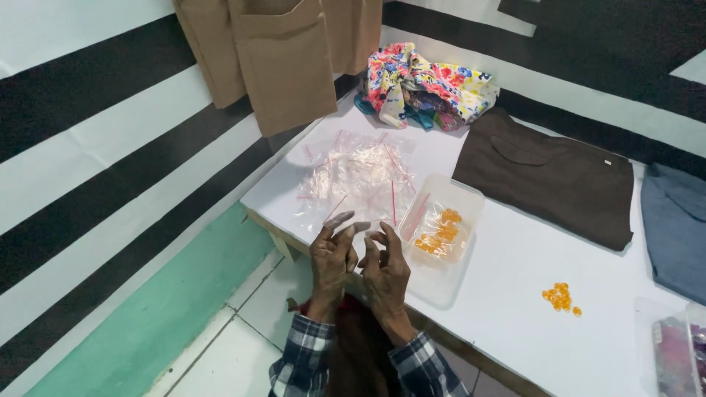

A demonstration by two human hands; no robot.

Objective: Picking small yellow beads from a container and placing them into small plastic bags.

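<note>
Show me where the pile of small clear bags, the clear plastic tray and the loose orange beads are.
pile of small clear bags (360, 176), head view, middle of the heap.
clear plastic tray (465, 192), head view, far rim.
loose orange beads (559, 296), head view, centre of the cluster on the table.

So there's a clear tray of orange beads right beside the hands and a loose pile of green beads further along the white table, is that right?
Not quite: in the head view the loose pile of beads is orange, not green. The clear tray of orange beads does sit beside the hands, on the white table.
</note>
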